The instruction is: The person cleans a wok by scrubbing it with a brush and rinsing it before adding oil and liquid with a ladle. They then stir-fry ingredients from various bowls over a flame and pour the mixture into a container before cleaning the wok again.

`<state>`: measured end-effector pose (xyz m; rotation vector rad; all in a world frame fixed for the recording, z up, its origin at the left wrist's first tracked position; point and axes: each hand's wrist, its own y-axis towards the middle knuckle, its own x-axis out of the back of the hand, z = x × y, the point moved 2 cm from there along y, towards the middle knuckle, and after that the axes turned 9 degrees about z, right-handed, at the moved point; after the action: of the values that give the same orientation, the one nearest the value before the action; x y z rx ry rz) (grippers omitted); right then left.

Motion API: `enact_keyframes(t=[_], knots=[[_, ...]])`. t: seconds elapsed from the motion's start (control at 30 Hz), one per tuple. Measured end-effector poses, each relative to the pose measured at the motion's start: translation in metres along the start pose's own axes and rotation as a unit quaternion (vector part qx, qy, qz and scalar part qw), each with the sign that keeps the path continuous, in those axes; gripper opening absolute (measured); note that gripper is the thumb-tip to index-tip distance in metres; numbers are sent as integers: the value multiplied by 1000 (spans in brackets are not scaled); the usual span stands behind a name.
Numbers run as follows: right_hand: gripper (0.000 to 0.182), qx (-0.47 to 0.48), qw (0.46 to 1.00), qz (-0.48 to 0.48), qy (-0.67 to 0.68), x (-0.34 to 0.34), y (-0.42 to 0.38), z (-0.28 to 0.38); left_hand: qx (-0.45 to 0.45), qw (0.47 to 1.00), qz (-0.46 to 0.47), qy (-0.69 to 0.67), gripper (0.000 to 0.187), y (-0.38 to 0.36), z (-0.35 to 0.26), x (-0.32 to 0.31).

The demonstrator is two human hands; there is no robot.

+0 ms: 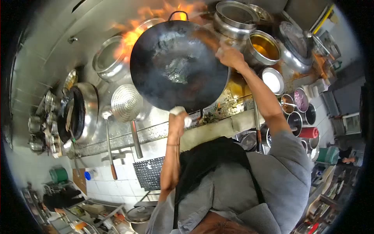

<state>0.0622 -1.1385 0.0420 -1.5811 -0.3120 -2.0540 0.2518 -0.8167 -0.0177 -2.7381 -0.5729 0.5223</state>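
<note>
Wok (179, 67) straight ahead at twelve o'clock from your body, your two hands at its rim.

Taking the wok as the dial, its loop handle (178, 15) stands at twelve and your left hand (176, 124) at six, closed round a white cloth (178, 110) against the near rim; that twelve-to-six line runs away from you. Your right hand (232, 58) is at three, fingers bunched at the side rim; whether they grip it, you can't tell from here. Both hands are about equally near the wok. Flames (130, 43) rise behind it from ten to twelve, a pot of amber liquid (265, 46) sits between two and three, and a perforated ladle (126, 102) lies at eight.
</note>
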Motion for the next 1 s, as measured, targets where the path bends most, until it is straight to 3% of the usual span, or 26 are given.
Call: enact_keyframes(t=[0.07,0.13,0.17,0.23,0.27,0.3,0.33,0.4,0.47,0.5,0.53,0.6,0.7,0.73,0.77,0.8,0.87,0.93,1.0], knots=[[68,-107,960,-205,159,32,-48,32,-43,997,2,68,5,-18,-11,-9],[73,-162,913,-283,246,15,-52,61,-75,992,-32,92,6,-19,-7,-12],[73,-124,896,-330,270,-1,-54,78,-92,989,-46,104,7,-19,-4,-13],[76,-54,881,-212,420,-36,-59,114,-137,976,-37,164,8,-6,10,-2],[70,-1,918,-156,365,-54,-75,131,-159,968,-33,193,9,-3,13,2],[72,91,919,-71,377,-52,-105,147,-165,967,-34,189,12,-2,9,0],[73,216,902,-181,327,-85,-121,150,-172,967,-35,186,16,-2,5,-3],[71,234,890,94,379,-56,-155,131,-92,980,-6,176,32,-5,-3,5],[71,201,957,6,207,-80,-129,75,-77,982,-26,172,28,-6,-2,4],[71,54,976,-26,209,-71,-117,54,-70,984,-29,159,26,-15,-10,-4],[71,-93,973,-58,204,-62,-110,38,-63,987,-32,147,24,-20,-13,-9],[77,-193,931,-241,193,-56,-99,26,-101,986,-38,124,15,-16,-7,-11],[76,-166,916,-255,260,-65,-89,56,-104,982,-31,157,12,-21,-8,-11],[77,-127,940,-219,230,-77,-89,73,-105,980,-23,166,12,-16,-1,-4],[76,-38,953,-67,292,-86,-95,86,-106,979,-15,172,11,-12,2,-2],[71,29,943,-77,322,-98,-114,107,-104,980,-9,168,11,-11,-4,-4],[73,64,969,99,215,-76,-169,124,-91,984,-2,156,10,-16,-14,-8],[75,225,948,-17,225,-126,-180,72,-128,982,-34,133,12,-16,-15,-8],[74,-54,972,154,171,-69,-219,39,-79,989,-4,121,15,-12,-8,5]])
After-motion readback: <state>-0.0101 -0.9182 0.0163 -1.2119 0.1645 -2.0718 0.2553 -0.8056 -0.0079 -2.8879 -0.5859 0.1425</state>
